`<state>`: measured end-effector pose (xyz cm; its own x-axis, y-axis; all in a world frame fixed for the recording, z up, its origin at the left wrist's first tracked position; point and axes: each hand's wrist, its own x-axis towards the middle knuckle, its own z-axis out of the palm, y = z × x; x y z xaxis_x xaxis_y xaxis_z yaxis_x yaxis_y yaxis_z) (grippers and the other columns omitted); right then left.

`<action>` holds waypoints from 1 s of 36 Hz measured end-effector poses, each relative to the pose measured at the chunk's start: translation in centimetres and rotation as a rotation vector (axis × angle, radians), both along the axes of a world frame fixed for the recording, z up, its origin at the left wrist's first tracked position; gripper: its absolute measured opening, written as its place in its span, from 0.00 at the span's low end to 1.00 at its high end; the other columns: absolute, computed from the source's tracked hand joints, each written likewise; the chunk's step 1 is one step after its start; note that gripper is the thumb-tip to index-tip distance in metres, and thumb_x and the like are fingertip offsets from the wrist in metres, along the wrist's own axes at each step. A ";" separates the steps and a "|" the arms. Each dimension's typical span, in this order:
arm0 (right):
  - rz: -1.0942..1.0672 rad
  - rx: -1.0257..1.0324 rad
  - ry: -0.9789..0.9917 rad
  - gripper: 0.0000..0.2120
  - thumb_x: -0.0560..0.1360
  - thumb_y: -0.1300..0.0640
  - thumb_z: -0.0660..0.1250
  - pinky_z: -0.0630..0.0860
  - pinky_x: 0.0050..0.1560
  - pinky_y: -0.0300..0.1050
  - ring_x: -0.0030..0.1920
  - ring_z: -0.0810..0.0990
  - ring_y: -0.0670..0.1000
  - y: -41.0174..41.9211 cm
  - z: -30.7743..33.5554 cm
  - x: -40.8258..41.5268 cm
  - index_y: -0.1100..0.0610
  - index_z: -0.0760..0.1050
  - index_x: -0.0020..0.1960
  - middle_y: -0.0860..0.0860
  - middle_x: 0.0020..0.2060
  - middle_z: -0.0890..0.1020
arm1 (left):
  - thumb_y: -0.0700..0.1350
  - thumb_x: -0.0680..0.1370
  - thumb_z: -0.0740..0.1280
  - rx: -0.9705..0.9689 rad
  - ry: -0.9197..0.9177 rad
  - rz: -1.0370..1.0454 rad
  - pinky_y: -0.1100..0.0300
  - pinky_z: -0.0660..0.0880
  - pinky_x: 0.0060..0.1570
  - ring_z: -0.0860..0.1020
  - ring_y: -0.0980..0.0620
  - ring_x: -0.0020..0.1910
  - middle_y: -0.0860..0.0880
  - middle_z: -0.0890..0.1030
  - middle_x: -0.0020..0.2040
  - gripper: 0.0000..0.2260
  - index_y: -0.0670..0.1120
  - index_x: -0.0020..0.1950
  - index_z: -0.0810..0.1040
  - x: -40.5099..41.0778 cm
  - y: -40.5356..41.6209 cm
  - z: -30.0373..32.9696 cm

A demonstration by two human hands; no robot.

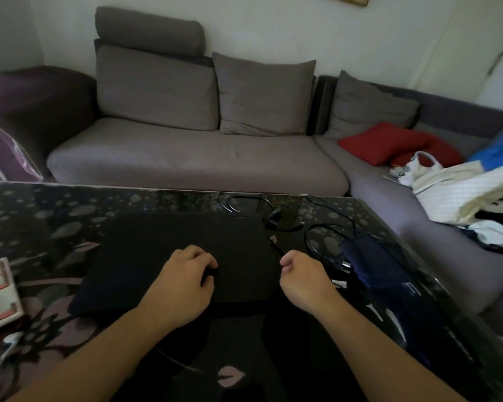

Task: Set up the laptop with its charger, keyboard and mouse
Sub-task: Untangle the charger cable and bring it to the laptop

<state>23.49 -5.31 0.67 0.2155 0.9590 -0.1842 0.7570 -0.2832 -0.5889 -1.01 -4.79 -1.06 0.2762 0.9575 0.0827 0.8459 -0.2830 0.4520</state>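
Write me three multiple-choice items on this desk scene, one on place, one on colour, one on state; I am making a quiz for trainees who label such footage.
1. Where do the black cables lie?
A. on the table, right of and behind the laptop
B. on the sofa seat
C. on top of the laptop

2. What colour is the cushion lying on the sofa at the right?
A. green
B. red
C. yellow

3. What state is the laptop in?
A. open, screen lit
B. open, screen dark
C. closed flat

Answers:
1 A: the cables coil on the dark table past the laptop's right edge.
2 B: the cushion is plainly red against the grey seat.
3 C: the lid is down, with the left hand resting on it, while the right hand is curled beside it.
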 end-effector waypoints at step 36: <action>-0.316 0.868 0.343 0.14 0.77 0.67 0.71 0.87 0.37 0.50 0.40 0.88 0.53 20.1 10.4 9.0 0.50 0.75 0.42 0.52 0.38 0.84 | 0.56 0.85 0.58 0.014 0.062 -0.069 0.64 0.63 0.71 0.65 0.64 0.66 0.65 0.63 0.68 0.17 0.65 0.73 0.63 5.1 4.1 -0.5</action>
<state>32.45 14.76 11.09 0.5515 0.6984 0.4562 0.4700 0.1916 -0.8616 4.07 -0.65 -1.55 0.3469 0.9347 0.0770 0.8503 -0.3481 0.3948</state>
